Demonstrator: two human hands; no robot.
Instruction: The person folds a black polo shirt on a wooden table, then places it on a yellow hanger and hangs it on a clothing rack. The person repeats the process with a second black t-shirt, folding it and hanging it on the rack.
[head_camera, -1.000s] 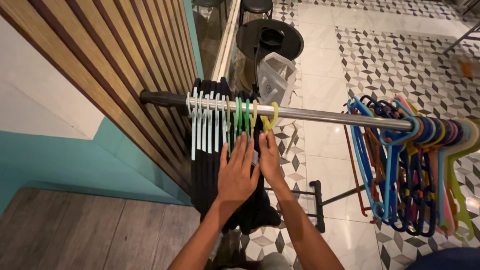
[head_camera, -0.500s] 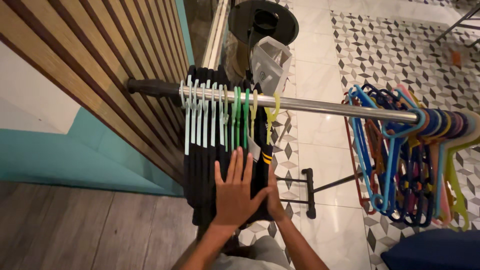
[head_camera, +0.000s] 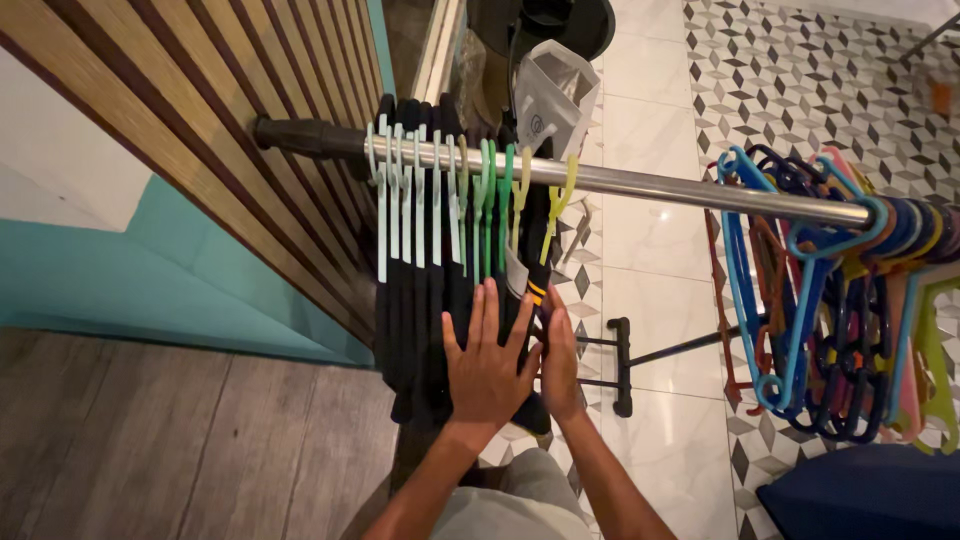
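Observation:
Several black garments (head_camera: 415, 300) hang on pale, green and yellow hangers (head_camera: 440, 195) from a metal rail (head_camera: 640, 186). My left hand (head_camera: 487, 360) lies flat with fingers spread on the near side of the last black garment, which has yellow stripes (head_camera: 537, 292). My right hand (head_camera: 560, 365) presses flat against the other side of the same garment, so the cloth is sandwiched between both palms. Neither hand closes around anything.
A bunch of empty coloured hangers (head_camera: 830, 300) hangs at the rail's right end. A slatted wooden wall (head_camera: 200, 110) stands on the left. A grey bag (head_camera: 552, 95) hangs behind the rail. The rack's black foot (head_camera: 622, 365) rests on patterned tiles; a dark blue object (head_camera: 860, 495) sits bottom right.
Both hands slid down from just under the hanger hooks to lower on the last black garment, staying pressed on its two sides. The view shifted slightly.

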